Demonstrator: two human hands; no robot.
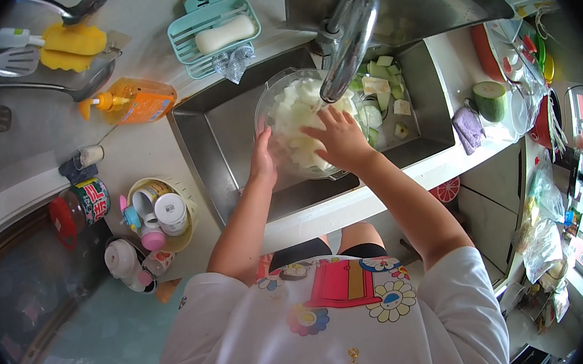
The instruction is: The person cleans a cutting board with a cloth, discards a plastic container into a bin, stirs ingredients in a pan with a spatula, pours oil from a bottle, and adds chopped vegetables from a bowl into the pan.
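A transparent bowl (262, 98) full of pale, peeled chunks (290, 111), which look like winter melon, is in the stainless steel sink (230, 151). My left hand (263, 158) holds the bowl's left side, thumb up along the wall and the other fingers mostly hidden. Fingers spread, my right hand (344, 137) rests over the chunks at the bowl's right half. Just above its fingertips is the spout of a chrome faucet (355, 28); whether water runs is hard to tell. Green rind and pale offcuts (380, 72) lie in the sink, right of the bowl.
A cut winter melon (491, 101) and a purple cloth (469, 129) sit on the right counter. At left are an orange soap bottle (144, 100), a basket of cups (192, 220) and a red-lidded jar (94, 200). A teal soap rack (186, 47) hangs behind the sink.
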